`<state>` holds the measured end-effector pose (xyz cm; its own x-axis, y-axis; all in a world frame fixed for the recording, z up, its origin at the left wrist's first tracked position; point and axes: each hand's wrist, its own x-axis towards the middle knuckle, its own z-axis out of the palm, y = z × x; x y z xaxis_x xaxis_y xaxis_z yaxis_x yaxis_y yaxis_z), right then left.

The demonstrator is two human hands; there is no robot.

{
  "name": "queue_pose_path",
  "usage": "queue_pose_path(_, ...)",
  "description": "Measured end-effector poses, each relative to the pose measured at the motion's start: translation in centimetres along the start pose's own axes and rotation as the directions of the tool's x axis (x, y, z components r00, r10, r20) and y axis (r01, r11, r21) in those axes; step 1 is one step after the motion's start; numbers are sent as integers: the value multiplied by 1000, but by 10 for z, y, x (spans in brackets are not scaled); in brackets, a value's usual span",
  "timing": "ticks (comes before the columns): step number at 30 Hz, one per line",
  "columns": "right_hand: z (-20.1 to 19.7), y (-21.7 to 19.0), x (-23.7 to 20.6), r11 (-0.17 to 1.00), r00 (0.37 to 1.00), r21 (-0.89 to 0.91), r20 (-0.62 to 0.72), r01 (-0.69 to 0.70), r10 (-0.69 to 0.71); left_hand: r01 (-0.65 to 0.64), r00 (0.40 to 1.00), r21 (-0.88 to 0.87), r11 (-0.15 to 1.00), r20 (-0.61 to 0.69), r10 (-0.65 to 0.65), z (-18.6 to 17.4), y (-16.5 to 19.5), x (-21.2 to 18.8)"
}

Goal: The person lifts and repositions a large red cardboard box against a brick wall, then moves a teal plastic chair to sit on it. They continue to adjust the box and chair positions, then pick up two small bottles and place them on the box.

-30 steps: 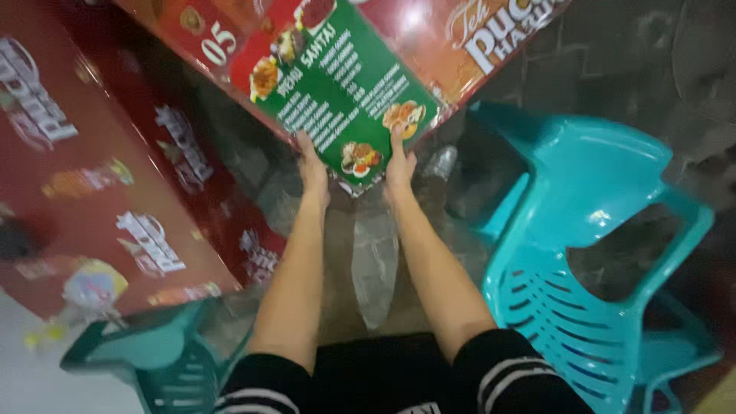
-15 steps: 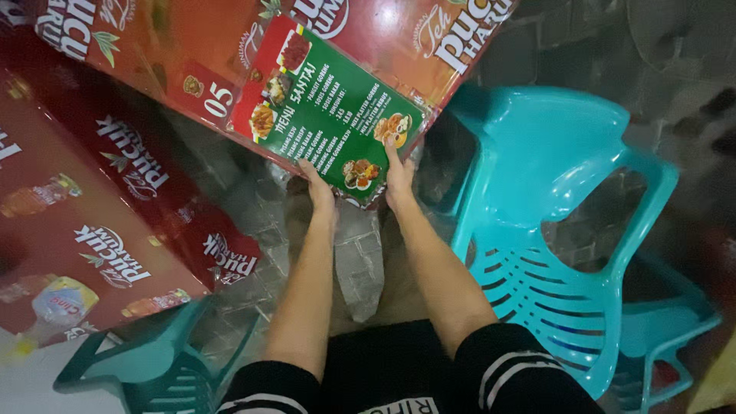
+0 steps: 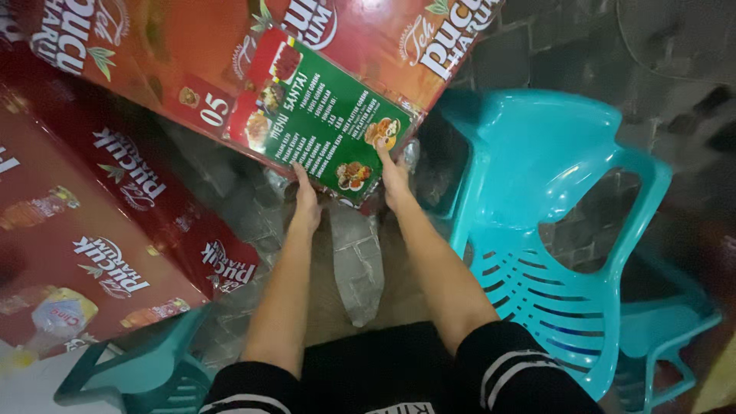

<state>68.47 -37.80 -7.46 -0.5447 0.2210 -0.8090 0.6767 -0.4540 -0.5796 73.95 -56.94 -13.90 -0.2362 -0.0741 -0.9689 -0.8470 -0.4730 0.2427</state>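
Biggest thing in view: the red printed table (image 3: 153, 69) across the top, its near edge running diagonally from upper left down toward centre, w/ one corner ending right at the person's hands. A second red printed table (image 3: 84, 230) fills the left side; its right edge slants down to a corner near the left forearm. Between the two tables runs a narrow strip of dark stone floor (image 3: 222, 184), tight room only.

Right side: a turquoise plastic chair (image 3: 552, 199), seat facing up, armrest edge just beside the right forearm. Behind it a 2nd turquoise chair (image 3: 659, 337), partly hidden. Bottom left, the back of another turquoise chair (image 3: 130, 372) sits near the left sleeve. Open floor is mostly top right, past the chair, and a slim lane straight ahead btw the forearms.

The green menu card (image 3: 322, 126) lies flat on the upper table at its near corner, long edge parallel to the table edge, lower end reaching the corner.

Left hand (image 3: 305, 203) is at the table's underside/edge just below the card's lower left; fingers together and curled against the edge, tips hidden. Right hand (image 3: 394, 175) is on the card's lower right edge, thumb on top, other fingers tucked under, so pinching card and table edge.
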Motion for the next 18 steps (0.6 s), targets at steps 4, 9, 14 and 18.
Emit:
queue_pose_path(4,-1,2,11,984,977,-69,-131,161,-169,-416,881,272,868,-114,459,-6,11,-7)
queue_pose_path(9,-1,9,19,877,824,-324,-336,354,-457,-668,458,555,496,-219,862,-23,44,-32)
queue_pose_path(14,35,16,-1,537,576,-706,-222,462,-787,-697,602,467,545,-33,798,-34,101,-46)
queue_pose_path(18,92,26,-4,576,753,-684,-60,447,-656,-804,584,255,538,165,795,-51,149,-36)
